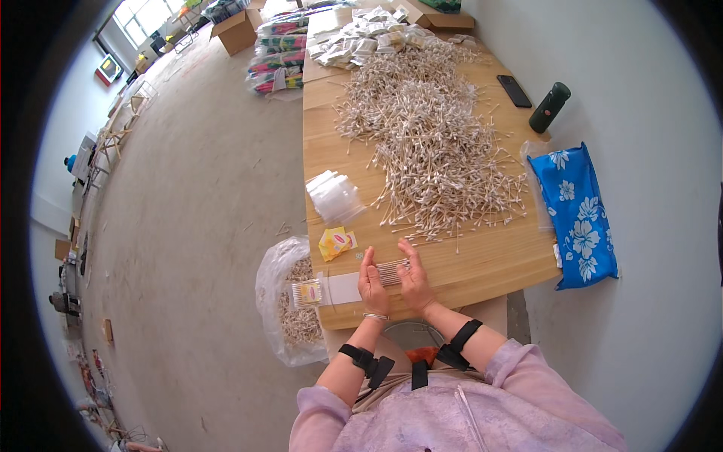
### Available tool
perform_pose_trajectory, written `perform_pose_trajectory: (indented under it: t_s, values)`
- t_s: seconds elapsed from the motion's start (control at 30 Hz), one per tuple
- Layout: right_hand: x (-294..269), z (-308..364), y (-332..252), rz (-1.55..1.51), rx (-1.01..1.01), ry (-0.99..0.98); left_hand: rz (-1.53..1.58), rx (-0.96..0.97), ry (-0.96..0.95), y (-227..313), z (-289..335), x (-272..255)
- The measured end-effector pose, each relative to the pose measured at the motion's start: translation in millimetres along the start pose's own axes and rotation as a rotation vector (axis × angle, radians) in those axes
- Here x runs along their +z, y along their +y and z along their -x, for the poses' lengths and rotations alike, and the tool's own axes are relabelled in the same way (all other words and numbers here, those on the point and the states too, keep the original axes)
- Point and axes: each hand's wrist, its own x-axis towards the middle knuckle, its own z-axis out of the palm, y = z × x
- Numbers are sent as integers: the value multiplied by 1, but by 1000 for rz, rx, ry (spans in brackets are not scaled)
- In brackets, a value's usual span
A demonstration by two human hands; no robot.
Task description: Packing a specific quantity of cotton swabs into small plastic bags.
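Head view, looking down on a long wooden table (pixel 482 264). The left hand (pixel 372 282) and the right hand (pixel 413 275) meet near the table's front edge, palms turned toward each other, fingers partly curled around a small bundle of cotton swabs (pixel 392 271) — the bundle lies level between the two hands, just above the tabletop. Both hands grip it; neither is spread wide.

Beyond the hands, a large loose heap of swabs (pixel 429 135) covers most of the table's middle. To the left of the hands lies a filled flat packet of swabs (pixel 307 292) with a coloured label, partly over the table edge, and next to it a white sheet (pixel 343 288). A stack of empty clear bags (pixel 335 197) sits further up, with small yellow labels (pixel 337 242) between it and the hands.

Containers — a clear plastic sack (pixel 282 301) stands on the floor against the table's left side, holding a mass of swabs. Filled packets (pixel 361 41) pile at the far end. A blue flowered bag (pixel 576 215), a dark cylinder (pixel 549 108) and a phone (pixel 514 90) lie to the right.
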Motion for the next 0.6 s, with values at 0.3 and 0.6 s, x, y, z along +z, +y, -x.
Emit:
perform_pose_trajectory:
  t_s: [0.3,0.6]
  values:
    - [-12,-1,-4,131,-11,90,-318,129,-40,18,-2,0]
    - [-66,-33,7,949,-203,173,-1087,427,-445,35,9,-5]
